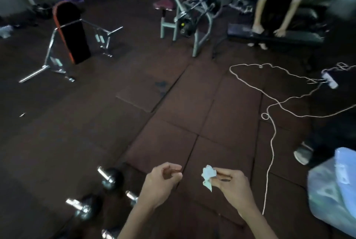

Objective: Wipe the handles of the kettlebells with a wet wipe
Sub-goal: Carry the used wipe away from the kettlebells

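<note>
R hand (229,179) pinched the crumpled wet wipe (208,176); L hand (163,175) curled, empty. Kettlebells (111,179) sat on the floor lower-left, apart from both. Risk: balled-up wipe prob. skips parts of the chrome handles (103,172), or slips from that fingertip pinch.

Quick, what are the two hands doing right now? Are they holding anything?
Left hand: fingers curled, holding nothing that shows.
Right hand: pinching a crumpled wet wipe.
</note>
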Demonstrator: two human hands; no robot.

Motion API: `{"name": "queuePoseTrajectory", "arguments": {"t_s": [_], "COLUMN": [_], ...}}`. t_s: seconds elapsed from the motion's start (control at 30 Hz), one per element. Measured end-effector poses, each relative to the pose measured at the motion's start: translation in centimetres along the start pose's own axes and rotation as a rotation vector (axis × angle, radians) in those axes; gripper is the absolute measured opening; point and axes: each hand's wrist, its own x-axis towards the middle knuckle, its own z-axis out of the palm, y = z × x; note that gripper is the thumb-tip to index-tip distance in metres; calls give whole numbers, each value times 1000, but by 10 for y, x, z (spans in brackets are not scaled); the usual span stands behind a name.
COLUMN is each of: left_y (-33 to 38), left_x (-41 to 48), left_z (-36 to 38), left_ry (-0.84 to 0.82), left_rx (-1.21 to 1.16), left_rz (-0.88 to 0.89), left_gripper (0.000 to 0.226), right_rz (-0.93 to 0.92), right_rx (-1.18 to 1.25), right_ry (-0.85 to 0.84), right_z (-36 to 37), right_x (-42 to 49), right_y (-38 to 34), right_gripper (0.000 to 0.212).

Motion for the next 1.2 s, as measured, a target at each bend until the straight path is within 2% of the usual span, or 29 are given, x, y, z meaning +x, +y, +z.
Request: {"name": "queuePoseTrajectory", "arguments": {"t_s": [0.2, 0.3, 0.5, 0.6, 0.67, 0.77, 0.87, 0.93, 1.07, 1.2], "left_y": [135, 189, 244, 237, 226, 194, 158, 127, 72, 30], "left_x": [101, 140, 120, 86, 63, 34, 12, 5, 3, 10], "left_z": [100, 177, 375, 474, 534, 614, 680, 720, 786, 836], "left_ry": [-187, -310, -651, -831, -912, -1032, -1120, -1173, -1239, -1283], "left_rx": [188, 303, 512, 588, 643, 743, 860, 941, 1117, 1239], "left_rz": [210, 305, 415, 462, 433, 432, 440, 464, 482, 524], "left_gripper": [13, 15, 15, 19, 20, 20, 26, 29, 34, 31], "right_rz": [163, 249, 536, 685, 767, 913, 1065, 1165, 1357, 1462], "right_rx": [205, 281, 375, 437, 442, 552, 579, 622, 726, 836], "right_ry": [299, 477, 808, 935, 984, 1086, 1117, 1133, 1098, 1076], "right_z": [-118, -183, -299, -337, -362, -384, -395, -392, -372, -349], "right_x": [61, 72, 18, -19, -43, -77, -98, -108, -113, -99], "right_y": [7, 42, 143, 217, 260, 326, 392, 434, 512, 574], "right_gripper": [27, 24, 13, 13, 3, 17, 13, 21, 23, 25]}}
